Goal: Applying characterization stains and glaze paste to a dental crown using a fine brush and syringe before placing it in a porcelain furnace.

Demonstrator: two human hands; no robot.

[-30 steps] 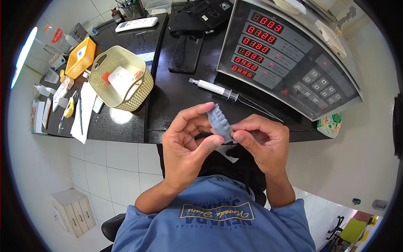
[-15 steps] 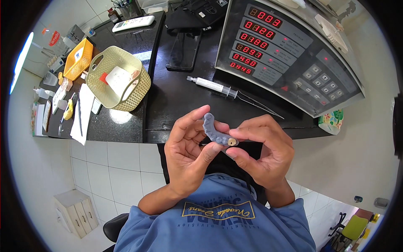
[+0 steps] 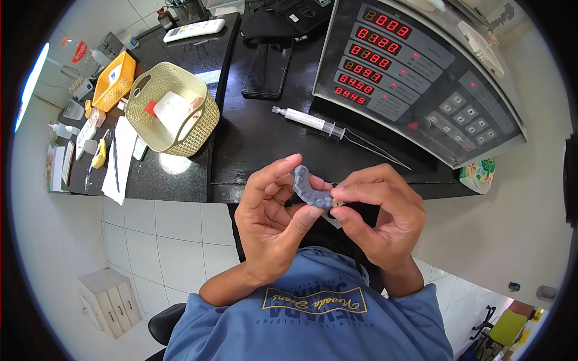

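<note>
My left hand [image 3: 274,219] grips a blue-grey dental model [image 3: 308,191], a curved arch with a row of teeth, between thumb and fingers. At the right end of that arch sits a small yellowish crown [image 3: 338,203] with a dark spot on it. The thumb and forefinger of my right hand [image 3: 385,216] close on the crown from its right side, partly covering it. Both hands are held in front of the dark counter's near edge, above my lap.
Beyond my hands, a syringe [image 3: 307,121] and metal tweezers [image 3: 379,150] lie on the dark counter [image 3: 241,162]. A control unit with red digits [image 3: 415,78] stands right. Also there are a phone [image 3: 267,69], a pale green basket [image 3: 195,132] and a yellow basket [image 3: 114,81].
My right thumb and forefinger have closed in on the crown, which showed more fully before. The dental model has turned slightly. The rest of the view has shifted a little.
</note>
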